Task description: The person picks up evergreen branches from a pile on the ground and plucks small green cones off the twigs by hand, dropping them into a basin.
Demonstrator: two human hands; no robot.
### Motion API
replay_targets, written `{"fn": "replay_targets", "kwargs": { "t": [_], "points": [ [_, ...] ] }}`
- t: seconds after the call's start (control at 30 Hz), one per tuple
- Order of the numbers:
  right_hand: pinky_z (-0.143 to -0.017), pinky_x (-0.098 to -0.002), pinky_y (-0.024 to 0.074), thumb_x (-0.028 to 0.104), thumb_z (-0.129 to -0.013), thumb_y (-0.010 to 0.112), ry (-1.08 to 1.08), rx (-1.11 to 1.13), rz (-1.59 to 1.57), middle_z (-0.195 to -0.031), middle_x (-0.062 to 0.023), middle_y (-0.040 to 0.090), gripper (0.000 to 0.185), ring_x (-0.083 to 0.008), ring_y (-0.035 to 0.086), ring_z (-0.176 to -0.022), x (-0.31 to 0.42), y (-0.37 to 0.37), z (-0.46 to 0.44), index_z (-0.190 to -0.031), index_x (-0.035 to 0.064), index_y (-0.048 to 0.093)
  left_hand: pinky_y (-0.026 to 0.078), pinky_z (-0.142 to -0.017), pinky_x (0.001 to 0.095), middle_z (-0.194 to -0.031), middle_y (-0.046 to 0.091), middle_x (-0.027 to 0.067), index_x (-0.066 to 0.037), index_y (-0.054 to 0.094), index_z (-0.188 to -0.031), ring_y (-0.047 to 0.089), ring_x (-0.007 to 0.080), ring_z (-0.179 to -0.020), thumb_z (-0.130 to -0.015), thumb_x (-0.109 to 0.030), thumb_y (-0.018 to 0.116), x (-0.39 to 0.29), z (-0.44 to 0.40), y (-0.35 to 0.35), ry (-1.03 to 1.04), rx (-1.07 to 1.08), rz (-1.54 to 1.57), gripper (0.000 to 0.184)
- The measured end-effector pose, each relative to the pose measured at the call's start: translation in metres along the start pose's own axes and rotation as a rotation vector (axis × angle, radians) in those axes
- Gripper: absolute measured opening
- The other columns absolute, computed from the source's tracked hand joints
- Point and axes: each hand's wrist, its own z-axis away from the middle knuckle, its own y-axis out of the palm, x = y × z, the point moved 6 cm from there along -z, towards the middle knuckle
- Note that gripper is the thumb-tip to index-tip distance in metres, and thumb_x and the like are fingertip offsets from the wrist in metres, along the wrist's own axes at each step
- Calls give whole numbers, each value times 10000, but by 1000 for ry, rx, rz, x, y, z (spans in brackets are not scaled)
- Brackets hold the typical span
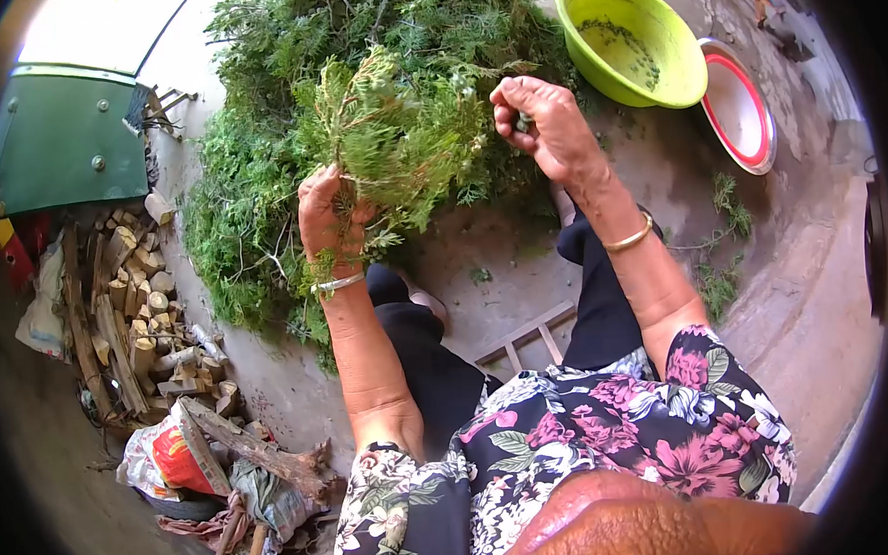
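Observation:
My left hand (332,213) is closed round the stem of a leafy evergreen sprig (386,147), held upright over the ground. To its right is my right hand (551,127), raised with its fingers curled in. A few small green cones (524,123) show inside its curled fingers. Behind both hands lies a big heap of cut evergreen branches (255,186). A lime-green basin (593,62) stands beyond my right hand, with many small dark pieces scattered on its bottom.
A white basin with a red rim (741,111) leans by the green one. Chopped firewood (142,298) is stacked at left, near bags (166,449) and a thick log (264,455). A wooden frame (529,335) lies between my legs. Loose sprigs (723,278) lie at right.

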Motion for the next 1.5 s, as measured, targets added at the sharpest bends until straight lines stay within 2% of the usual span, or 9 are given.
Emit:
{"fn": "replay_targets", "kwargs": {
  "t": [0.03, 0.13, 0.33, 0.5, 0.8, 1.0, 1.37, 1.47, 1.5],
  "points": [
    [-437, -173, 352, 277, -906, 554, -19, 21, 29, -681, -18, 568, 250, -77, 528, -576, 7, 8, 16, -846, 37, 594, 367, -358, 235, -644, 585, 72, 13, 558, -777, 506, 135, -430, -816, -85, 545, -10, 11, 24, -14, 263, -34, 106],
    [-437, -167, 347, 301, -902, 563, -44, 63, 33, -677, -28, 574, 291, -67, 526, -577, 21, 31, 54, -881, 14, 600, 351, -358, 232, -586, 556, 57, -5, 537, -708, 469, 114, -392, -817, -86, 563, -28, 51, 42, 70, 93, -161, 138],
    [-498, -177, 417, 463, -901, 500, 89, 233, 12, -776, -44, 572, 487, -93, 565, -640, 41, 59, 115, -1019, -3, 574, 341, -363, 219, -570, 532, 34, -44, 512, -670, 428, 82, -393, -811, -67, 587, -32, 110, 64, 112, 178, -247, 161],
    [-542, -220, 470, 416, -889, 551, 66, 237, 51, -756, -17, 543, 401, -103, 567, -631, 51, 54, 155, -952, 22, 591, 380, -339, 216, -582, 555, 33, -39, 537, -681, 481, 94, -401, -822, -85, 578, -23, 157, 75, 201, 161, -364, 154],
    [-495, -208, 391, 197, -866, 560, 6, 151, -85, -723, -28, 567, 168, -100, 538, -588, 44, 22, 179, -881, 37, 606, 359, -364, 223, -567, 543, 43, -35, 540, -679, 453, 99, -397, -848, -102, 558, 5, 203, 77, 179, 88, -462, 182],
    [-448, -177, 384, 207, -874, 579, 212, 155, -66, -729, -8, 573, 173, -66, 549, -587, 29, 16, 190, -915, 43, 617, 347, -378, 224, -585, 501, 13, -48, 517, -632, 437, 75, -427, -835, -126, 590, 21, 216, 71, 147, 82, -394, 229],
    [-602, -216, 455, 192, -864, 607, 111, 176, 90, -851, 23, 607, 136, -36, 551, -747, 29, 1, 207, -942, 85, 632, 374, -382, 249, -572, 544, 63, -26, 518, -661, 456, 117, -406, -862, -129, 552, 34, 236, 72, 118, 92, -387, 228],
    [-633, -228, 455, 168, -867, 593, -68, 286, 387, -909, 16, 607, 177, -48, 552, -773, 42, -3, 217, -988, 42, 620, 365, -380, 230, -582, 524, 34, -40, 511, -648, 450, 93, -423, -853, -136, 565, 38, 237, 81, 93, 112, -381, 233],
    [-635, -223, 453, 152, -865, 591, -393, 275, 606, -882, 14, 610, 194, -54, 557, -762, 53, -4, 222, -998, 12, 610, 358, -376, 212, -589, 504, 5, -53, 506, -633, 442, 69, -437, -843, -140, 580, 40, 237, 85, 80, 125, -403, 239]
  ]
}}
